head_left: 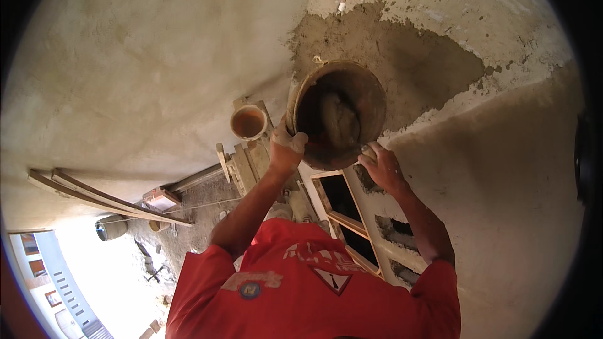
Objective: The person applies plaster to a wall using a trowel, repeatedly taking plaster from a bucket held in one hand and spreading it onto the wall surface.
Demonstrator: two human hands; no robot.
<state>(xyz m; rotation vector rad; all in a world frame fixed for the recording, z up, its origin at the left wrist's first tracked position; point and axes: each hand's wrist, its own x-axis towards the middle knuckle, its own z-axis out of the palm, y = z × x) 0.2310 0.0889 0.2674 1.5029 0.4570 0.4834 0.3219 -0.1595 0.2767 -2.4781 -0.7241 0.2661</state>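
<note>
A dark, mortar-stained bucket [370, 103] is raised in front of the wall, tilted so its inside faces me, with a grey lump of mortar [342, 119] inside. My left hand [287, 147] grips its rim at the lower left, thumb inside and coated in pale dust. My right hand [380, 166] is closed on the rim at the lower right. Around the bucket, a ragged dark patch of wet plaster [427, 69] covers part of the pale wall.
A smaller round container [248, 122] stands on wooden boards [245, 169] below left. Long bent-looking planks [110, 198] cross the left side above a rubble-strewn floor [207, 220] and a barrel [112, 228]. A timber frame [339, 218] and wall openings are below right; daylight enters lower left.
</note>
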